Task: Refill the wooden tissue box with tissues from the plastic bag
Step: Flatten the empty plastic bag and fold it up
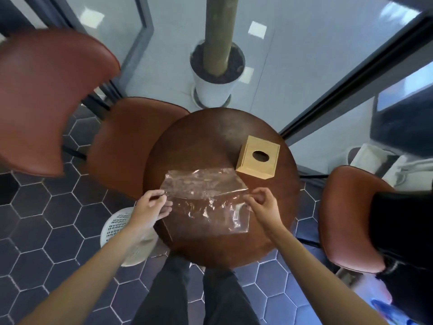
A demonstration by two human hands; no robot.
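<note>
A clear plastic bag point(206, 200) lies flat on the round dark wooden table point(222, 245), folded across its middle. No tissues show inside it. My left hand point(150, 207) pinches the bag's left edge at the fold. My right hand point(262, 205) pinches its right edge at the same height. The light wooden tissue box point(257, 158) stands at the table's far right, just beyond the bag's far corner. Its top has a dark oval opening with no tissue showing in it.
Brown leather chairs stand at the left point(46, 102), behind the table's left side point(126, 146) and at the right point(351, 221). A white perforated basket point(124, 233) sits on the floor under my left arm. A potted trunk in a white planter point(214, 83) stands beyond the table.
</note>
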